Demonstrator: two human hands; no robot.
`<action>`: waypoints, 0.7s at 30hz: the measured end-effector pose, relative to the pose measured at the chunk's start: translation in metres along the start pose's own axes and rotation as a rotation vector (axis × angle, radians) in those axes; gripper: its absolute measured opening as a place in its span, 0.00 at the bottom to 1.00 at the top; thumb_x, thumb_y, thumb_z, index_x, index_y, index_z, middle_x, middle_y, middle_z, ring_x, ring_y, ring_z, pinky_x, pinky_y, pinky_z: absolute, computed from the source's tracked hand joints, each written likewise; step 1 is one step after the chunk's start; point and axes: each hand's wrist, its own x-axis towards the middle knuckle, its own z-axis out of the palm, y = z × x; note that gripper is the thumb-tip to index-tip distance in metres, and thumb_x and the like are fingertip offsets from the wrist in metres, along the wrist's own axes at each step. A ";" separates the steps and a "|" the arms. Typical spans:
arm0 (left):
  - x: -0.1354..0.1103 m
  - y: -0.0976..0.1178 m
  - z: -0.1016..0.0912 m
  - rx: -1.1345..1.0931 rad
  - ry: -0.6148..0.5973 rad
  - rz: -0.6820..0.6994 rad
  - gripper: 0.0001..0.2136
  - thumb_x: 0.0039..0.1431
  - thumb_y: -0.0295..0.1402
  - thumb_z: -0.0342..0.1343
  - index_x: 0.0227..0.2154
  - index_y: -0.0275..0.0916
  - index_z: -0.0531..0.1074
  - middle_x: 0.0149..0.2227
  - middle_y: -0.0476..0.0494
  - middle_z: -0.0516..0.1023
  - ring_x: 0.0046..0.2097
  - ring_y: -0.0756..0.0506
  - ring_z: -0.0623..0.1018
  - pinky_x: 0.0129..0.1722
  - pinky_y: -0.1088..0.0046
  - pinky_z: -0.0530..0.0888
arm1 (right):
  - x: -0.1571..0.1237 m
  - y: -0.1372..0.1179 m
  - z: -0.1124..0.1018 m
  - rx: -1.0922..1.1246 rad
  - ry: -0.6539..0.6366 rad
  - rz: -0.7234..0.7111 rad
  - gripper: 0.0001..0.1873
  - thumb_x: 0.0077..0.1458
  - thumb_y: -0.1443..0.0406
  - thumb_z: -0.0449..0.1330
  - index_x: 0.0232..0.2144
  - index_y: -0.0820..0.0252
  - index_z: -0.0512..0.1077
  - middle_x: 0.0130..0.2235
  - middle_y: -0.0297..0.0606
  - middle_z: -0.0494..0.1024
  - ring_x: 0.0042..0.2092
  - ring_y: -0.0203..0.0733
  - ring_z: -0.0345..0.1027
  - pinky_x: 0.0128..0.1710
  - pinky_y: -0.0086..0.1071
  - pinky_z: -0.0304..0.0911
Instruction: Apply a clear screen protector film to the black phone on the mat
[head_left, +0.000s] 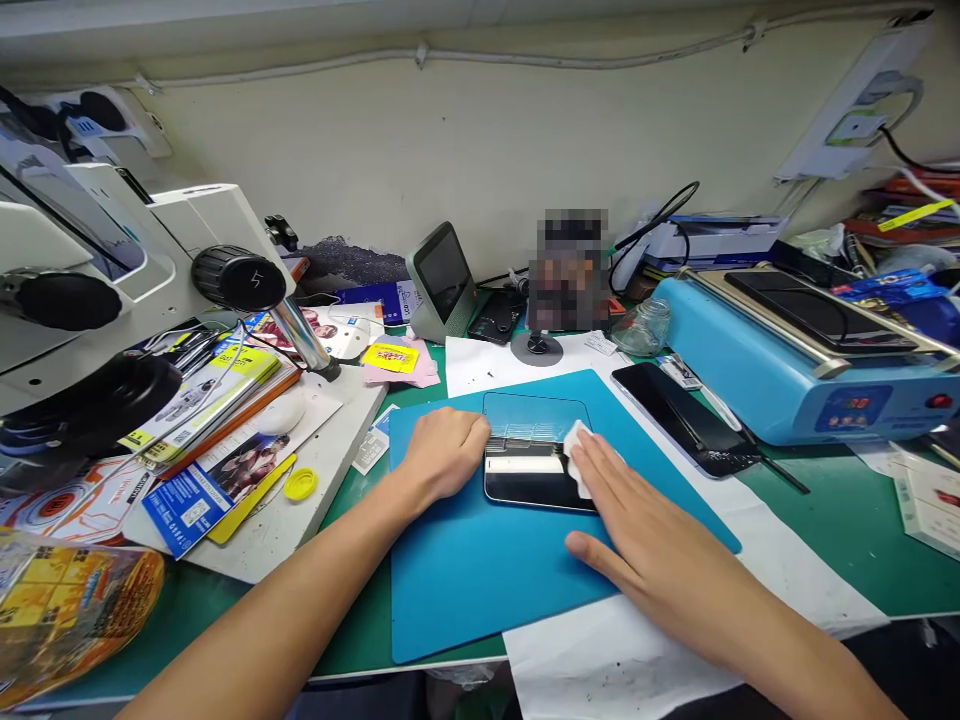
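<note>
- Two hands meet on a dark phone that lies flat near the middle of the blue mat, toward the front edge of the table.
- The left hand is curled shut over the phone's left end, with its fingertips tucked under and hidden.
- The right hand lies flat with straight fingers, pressing a white wipe onto the phone's right end. Most of the wipe is covered.
- Glare on the phone's glass masks its surface.
- A second phone lies just past the mat's far right corner, beside a blue machine.
- A microscope at the table's left end is partly cut off.
</note>
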 end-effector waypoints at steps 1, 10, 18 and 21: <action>0.000 0.001 0.000 0.015 -0.002 -0.001 0.18 0.64 0.32 0.40 0.17 0.41 0.58 0.20 0.46 0.66 0.25 0.44 0.65 0.27 0.66 0.50 | -0.003 0.005 0.002 -0.009 0.016 0.015 0.47 0.64 0.42 0.48 0.73 0.57 0.36 0.74 0.40 0.35 0.73 0.57 0.36 0.67 0.55 0.51; 0.002 0.007 -0.001 0.115 -0.022 -0.006 0.20 0.66 0.30 0.40 0.18 0.40 0.66 0.22 0.44 0.71 0.26 0.43 0.68 0.27 0.66 0.49 | -0.027 0.006 0.023 -0.105 0.193 -0.124 0.51 0.61 0.43 0.53 0.73 0.59 0.33 0.73 0.44 0.40 0.71 0.64 0.46 0.65 0.59 0.55; 0.004 0.007 -0.001 0.162 -0.043 -0.016 0.21 0.67 0.29 0.41 0.22 0.40 0.73 0.26 0.42 0.77 0.29 0.42 0.73 0.27 0.66 0.51 | -0.001 -0.035 0.003 0.006 -0.054 0.034 0.55 0.58 0.35 0.46 0.71 0.68 0.42 0.72 0.48 0.37 0.72 0.65 0.36 0.66 0.61 0.51; 0.004 0.007 -0.001 0.172 -0.047 -0.019 0.21 0.67 0.29 0.40 0.23 0.39 0.74 0.28 0.42 0.79 0.30 0.42 0.74 0.28 0.66 0.52 | 0.026 -0.062 -0.011 0.093 -0.142 0.042 0.56 0.58 0.33 0.44 0.71 0.68 0.40 0.73 0.47 0.34 0.73 0.62 0.32 0.68 0.58 0.46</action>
